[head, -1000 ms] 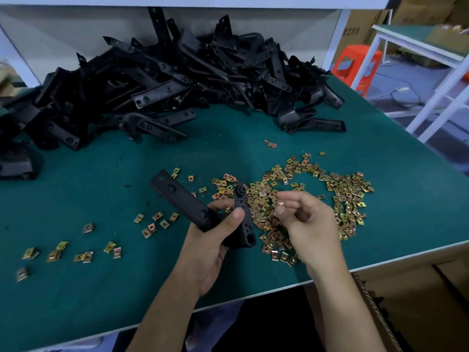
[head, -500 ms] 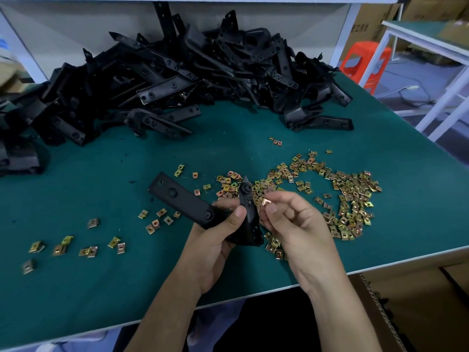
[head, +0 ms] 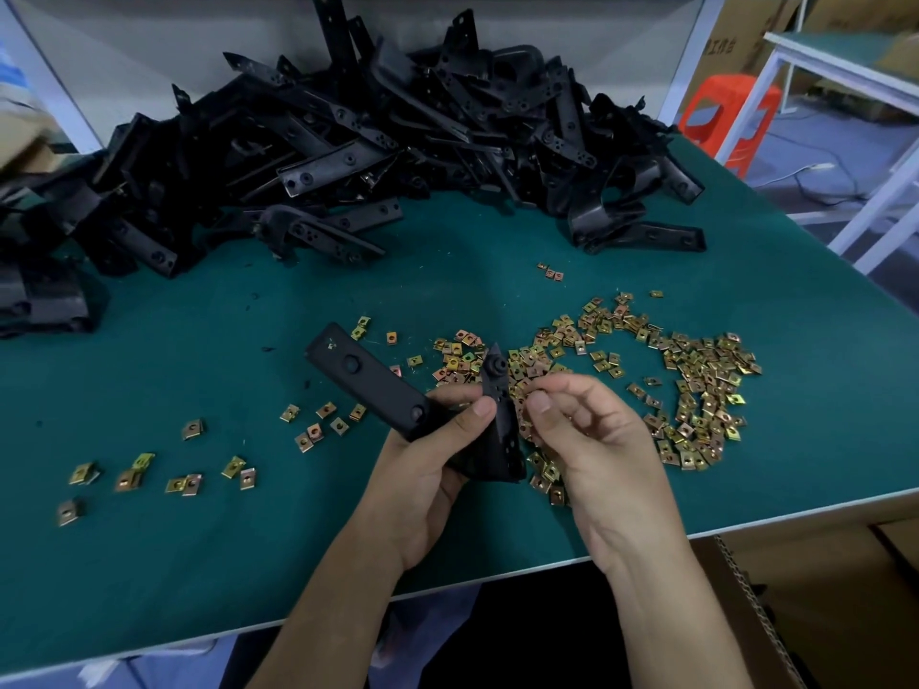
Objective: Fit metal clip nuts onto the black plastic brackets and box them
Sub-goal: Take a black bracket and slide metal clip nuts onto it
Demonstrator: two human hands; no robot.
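My left hand (head: pixel 422 489) grips a black plastic bracket (head: pixel 368 380) at its bend, just above the green table (head: pixel 199 564); one arm points up-left, the other stands on edge. My right hand (head: pixel 597 450) has thumb and forefinger pinched together against that standing arm's right edge. They seem to hold a small clip nut, which the fingertips mostly hide. Behind and to the right of my hands lies a loose pile of brass-coloured clip nuts (head: pixel 696 390).
A big heap of black brackets (head: pixel 373 141) fills the back of the table. More clip nuts (head: pixel 134 474) lie scattered at the left. An open cardboard box (head: pixel 820 614) stands below the table's front right edge. An orange stool (head: pixel 731 116) and a white-framed table (head: pixel 870 201) are at the far right.
My right hand lifted from the nut pile with a nut pinched and came left to the bracket's standing arm. My left hand kept hold of the bracket, tilting it slightly.
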